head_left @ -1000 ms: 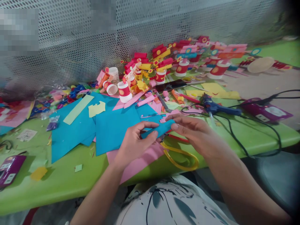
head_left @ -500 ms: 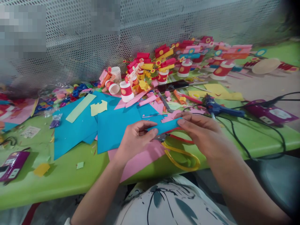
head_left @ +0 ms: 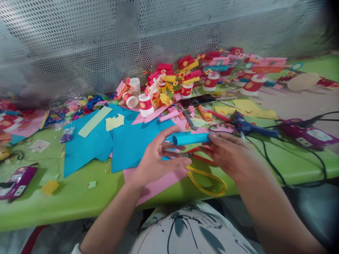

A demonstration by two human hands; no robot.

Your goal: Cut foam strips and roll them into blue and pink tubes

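Note:
A blue paper tube (head_left: 191,139) is held in the air over the table, its open end facing left. My right hand (head_left: 230,151) pinches the tube's right end between thumb and fingers. Around the left end, my left hand (head_left: 161,155) is open, thumb and fingers apart, with the fingers partly behind the tube. Just below lie scissors with a yellow and red handle (head_left: 208,181), partly hidden by my hands. Flat blue paper sheets (head_left: 135,148) and a pink sheet (head_left: 156,183) lie beneath and to the left.
Paper cups with rolled-paper tops (head_left: 146,105) stand along the perforated metal screen (head_left: 87,46). A blue glue gun (head_left: 251,127) with black cables lies at right beside a purple box (head_left: 304,135). Another purple device (head_left: 19,181) sits at left on the green table (head_left: 76,197).
My left thumb and fingers have come off the blue paper and spread apart. The paper now shows as a round tube, held by my right hand. The view has shifted slightly.

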